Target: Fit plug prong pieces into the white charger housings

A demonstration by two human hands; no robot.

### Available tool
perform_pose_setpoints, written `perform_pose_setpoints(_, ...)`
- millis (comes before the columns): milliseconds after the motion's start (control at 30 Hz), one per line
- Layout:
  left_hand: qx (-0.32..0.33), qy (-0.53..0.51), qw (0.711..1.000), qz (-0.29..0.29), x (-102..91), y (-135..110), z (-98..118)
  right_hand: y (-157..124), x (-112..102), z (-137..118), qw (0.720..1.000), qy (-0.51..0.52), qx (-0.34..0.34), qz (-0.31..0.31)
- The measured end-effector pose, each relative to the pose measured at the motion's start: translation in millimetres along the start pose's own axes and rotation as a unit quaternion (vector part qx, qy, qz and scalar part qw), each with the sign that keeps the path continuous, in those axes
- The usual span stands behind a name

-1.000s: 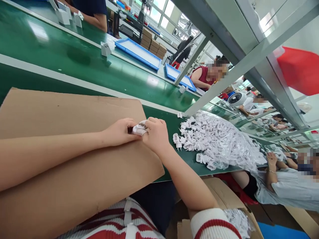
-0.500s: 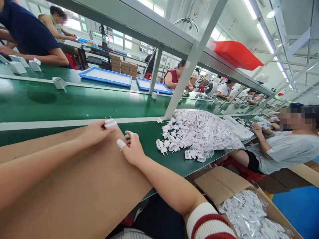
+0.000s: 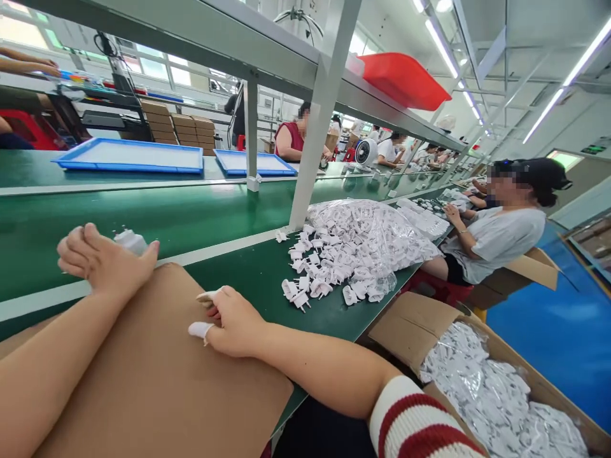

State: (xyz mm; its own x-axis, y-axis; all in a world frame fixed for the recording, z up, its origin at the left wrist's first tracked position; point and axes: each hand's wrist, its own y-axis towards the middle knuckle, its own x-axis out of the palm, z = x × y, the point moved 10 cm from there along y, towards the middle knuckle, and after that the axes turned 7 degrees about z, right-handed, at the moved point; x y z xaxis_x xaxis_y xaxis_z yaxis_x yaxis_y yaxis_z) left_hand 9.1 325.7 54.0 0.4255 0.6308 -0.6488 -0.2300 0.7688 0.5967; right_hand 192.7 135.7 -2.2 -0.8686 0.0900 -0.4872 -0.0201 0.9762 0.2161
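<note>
My left hand (image 3: 107, 261) is over the near side of the green belt, its thumb stretched to the right and its fingers apart. A white plug adapter (image 3: 130, 241), pins upward, lies in the gap between thumb and fingers, beside the thumb tip. My right hand (image 3: 236, 321) hovers over a brown cardboard sheet (image 3: 167, 369), with pale finger covers on thumb and index finger. Its thumb and index finger are parted, with nothing visible between them. To its right, a pile of white plug parts (image 3: 329, 261) spills from a clear plastic bag (image 3: 382, 235).
A grey post (image 3: 317, 140) rises at the belt's near edge. Blue-rimmed trays (image 3: 128, 168) line the far side. An open carton (image 3: 410, 324) of bagged white parts stands low on the right. A co-worker (image 3: 506, 242) sits beyond it, and a red tray (image 3: 403, 79) rests overhead.
My left hand has moved left onto the belt with the plug adapter and its fingers have spread from it. My right hand stays over the cardboard. The view has swung right.
</note>
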Motion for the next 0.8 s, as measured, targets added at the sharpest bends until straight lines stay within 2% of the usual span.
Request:
perform_pose_setpoints(100,0.118,-0.084,0.987,0.066,-27.5,-13.9,34.0,0.6,0.5,0.2,1.0,-0.006,-0.006,-0.005)
perform_pose_setpoints(167,0.197,-0.107,0.972,0.075,-34.7,-22.1,53.9,1.0,0.6,2.6,1.0,0.0,-0.006,0.0)
perform_pose_setpoints(267,0.307,-0.123,0.944,0.012,-21.7,-32.2,77.0,1.6,0.8,7.0,0.999,0.032,0.0,0.006)
perform_pose_setpoints(333,0.356,-0.121,0.926,-0.043,-8.7,-38.3,85.0,3.2,-3.3,8.0,0.998,0.054,-0.002,0.018)
perform_pose_setpoints(433,0.372,-0.1,0.919,-0.079,-0.4,-41.7,85.7,8.8,-25.5,9.3,0.995,0.049,-0.013,0.083)
perform_pose_setpoints(533,0.371,-0.092,0.921,-0.076,-3.7,-42.6,84.4,12.8,-59.1,15.8,0.983,-0.01,-0.003,0.182)
perform_pose_setpoints(600,0.366,-0.096,0.923,-0.077,-5.0,-42.8,83.4,12.8,-74.0,22.0,0.972,-0.065,0.02,0.225)
perform_pose_setpoints(667,0.351,-0.108,0.926,-0.09,-3.2,-42.6,81.4,11.8,-77.7,27.6,0.965,-0.108,0.042,0.234)
perform_pose_setpoints(800,0.304,-0.152,0.932,-0.127,1.1,-42.7,76.3,9.9,-62.8,32.0,0.968,-0.142,0.05,0.201)
